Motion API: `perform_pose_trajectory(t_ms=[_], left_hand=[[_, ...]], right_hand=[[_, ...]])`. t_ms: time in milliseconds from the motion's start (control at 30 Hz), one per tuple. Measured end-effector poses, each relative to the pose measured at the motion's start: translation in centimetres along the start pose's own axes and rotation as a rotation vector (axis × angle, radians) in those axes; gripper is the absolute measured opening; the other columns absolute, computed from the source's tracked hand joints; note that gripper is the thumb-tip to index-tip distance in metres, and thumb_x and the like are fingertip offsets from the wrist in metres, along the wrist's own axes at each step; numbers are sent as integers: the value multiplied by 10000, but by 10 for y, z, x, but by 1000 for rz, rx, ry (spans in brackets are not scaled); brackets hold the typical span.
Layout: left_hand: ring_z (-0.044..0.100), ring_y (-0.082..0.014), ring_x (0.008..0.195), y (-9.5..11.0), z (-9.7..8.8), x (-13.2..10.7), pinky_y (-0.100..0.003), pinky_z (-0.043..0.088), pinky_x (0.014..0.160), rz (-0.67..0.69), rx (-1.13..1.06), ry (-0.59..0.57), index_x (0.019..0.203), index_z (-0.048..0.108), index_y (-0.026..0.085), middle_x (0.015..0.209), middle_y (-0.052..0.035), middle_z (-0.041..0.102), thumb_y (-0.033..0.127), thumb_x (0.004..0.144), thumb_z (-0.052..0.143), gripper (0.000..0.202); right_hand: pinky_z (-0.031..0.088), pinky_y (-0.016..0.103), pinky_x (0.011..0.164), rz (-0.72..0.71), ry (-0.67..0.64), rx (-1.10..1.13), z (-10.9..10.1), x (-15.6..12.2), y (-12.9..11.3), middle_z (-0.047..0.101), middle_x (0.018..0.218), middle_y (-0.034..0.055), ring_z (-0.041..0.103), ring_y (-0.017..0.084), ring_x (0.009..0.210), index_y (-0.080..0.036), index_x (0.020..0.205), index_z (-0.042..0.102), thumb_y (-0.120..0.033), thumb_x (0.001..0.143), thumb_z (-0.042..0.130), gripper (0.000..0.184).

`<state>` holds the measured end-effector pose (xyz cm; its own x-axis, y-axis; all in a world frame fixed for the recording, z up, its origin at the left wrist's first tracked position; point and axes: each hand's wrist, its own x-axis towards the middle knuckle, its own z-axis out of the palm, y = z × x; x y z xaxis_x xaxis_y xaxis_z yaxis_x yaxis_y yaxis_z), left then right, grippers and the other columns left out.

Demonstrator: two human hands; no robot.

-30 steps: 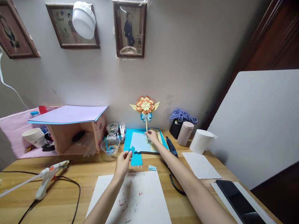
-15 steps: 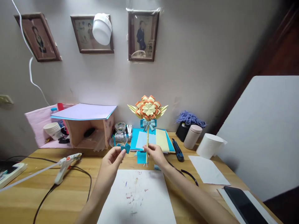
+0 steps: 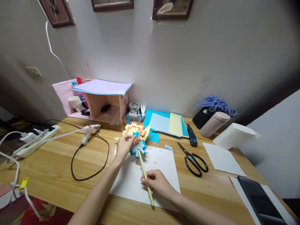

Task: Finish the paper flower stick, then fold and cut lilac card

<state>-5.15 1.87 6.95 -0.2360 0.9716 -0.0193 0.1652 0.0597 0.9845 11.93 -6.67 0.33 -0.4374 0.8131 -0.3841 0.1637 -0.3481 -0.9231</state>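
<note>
The paper flower point(image 3: 133, 127), orange and pale yellow with yellow leaves, is tilted away from me over the white sheet point(image 3: 164, 162). Its blue bow point(image 3: 138, 148) sits below the bloom. My right hand point(image 3: 159, 184) is closed round the pale yellow stem point(image 3: 143, 165), whose lower end points toward me. My left hand point(image 3: 125, 146) is at the front of the bloom, thumb and fingers pinching a small blue paper piece point(image 3: 136, 134). Whether that piece touches the petals I cannot tell.
A hot glue gun point(image 3: 87, 133) with its looped cord lies left, beside a power strip point(image 3: 37, 142). Black-handled scissors point(image 3: 193, 159) and a utility knife point(image 3: 192, 136) lie right. Coloured paper point(image 3: 161, 122) lies behind, a phone point(image 3: 260, 197) at front right.
The view has tipped down. The flower has gone from upright to tilted and lower, its stem toward me. My left hand has moved the blue piece from beside the stem to the bloom.
</note>
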Motion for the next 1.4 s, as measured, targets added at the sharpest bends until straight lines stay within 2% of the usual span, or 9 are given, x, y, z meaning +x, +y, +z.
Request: perform_pose_trajectory(t_ms=[233, 433, 600, 733, 833, 933, 1033, 1233, 1400], left_hand=[[380, -68, 346, -38, -11, 16, -201, 286, 381, -149, 56, 87, 642, 607, 124, 458, 18, 530, 482, 656, 602, 358], [437, -82, 380, -58, -23, 11, -201, 324, 412, -192, 76, 86, 571, 585, 133, 445, 5, 543, 496, 675, 592, 378], [428, -84, 366, -68, -31, 12, -209, 314, 412, -220, 131, 77, 504, 576, 143, 451, -8, 570, 503, 645, 622, 389], [430, -91, 357, -64, -32, 12, -216, 315, 430, -198, 207, 68, 429, 546, 154, 378, 2, 518, 529, 634, 629, 436], [412, -94, 332, -58, -37, 6, -220, 306, 416, -192, 251, 18, 474, 574, 153, 363, 12, 496, 570, 677, 572, 464], [403, -100, 322, -52, -53, -7, -224, 305, 401, -189, 237, 33, 589, 619, 155, 384, 19, 496, 604, 741, 471, 497], [475, -120, 402, -52, -81, -19, -230, 349, 441, -160, 268, 201, 679, 627, 162, 497, -3, 563, 581, 777, 436, 471], [545, -270, 975, -66, -137, -14, -358, 419, 842, -35, 800, 648, 1050, 557, 90, 1061, -186, 562, 406, 813, 467, 405], [456, -352, 1097, -81, -162, 19, -428, 385, 888, -89, 1168, 586, 1163, 472, 16, 1160, -251, 488, 333, 804, 484, 479]], right_hand=[[381, 207, 379, 119, -123, -43, 6, -4, -5, 521, 518, -31, 446, 75, 393, -112, 769, 659, -401, 654, 662, 311], [420, 230, 430, 234, -361, -270, -26, 3, -27, 612, 537, 32, 516, 95, 392, -133, 589, 617, -463, 741, 564, 367], [378, 258, 490, -123, -59, -659, -46, 33, -71, 626, 571, 26, 514, 122, 453, -180, 633, 626, -348, 809, 505, 271], [409, 299, 641, -486, 168, -756, -29, 78, -93, 647, 837, 53, 574, 183, 719, -207, 841, 634, -282, 821, 510, 147], [415, 317, 758, -659, 165, -781, -12, 112, -90, 595, 989, 79, 550, 204, 885, -201, 1018, 599, -264, 798, 564, 231], [407, 342, 814, -698, 142, -834, -3, 134, -80, 565, 998, 82, 514, 227, 956, -198, 1049, 590, -298, 761, 624, 307], [408, 347, 816, -695, 135, -853, -1, 143, -73, 565, 968, 79, 505, 228, 947, -191, 989, 614, -308, 755, 630, 262], [414, 312, 787, -727, 105, -837, -8, 139, -75, 600, 933, 70, 535, 202, 914, -196, 910, 641, -235, 795, 559, 146], [437, 312, 730, -726, 240, -807, -22, 121, -71, 667, 871, 79, 596, 200, 820, -182, 867, 662, -268, 863, 449, 229]])
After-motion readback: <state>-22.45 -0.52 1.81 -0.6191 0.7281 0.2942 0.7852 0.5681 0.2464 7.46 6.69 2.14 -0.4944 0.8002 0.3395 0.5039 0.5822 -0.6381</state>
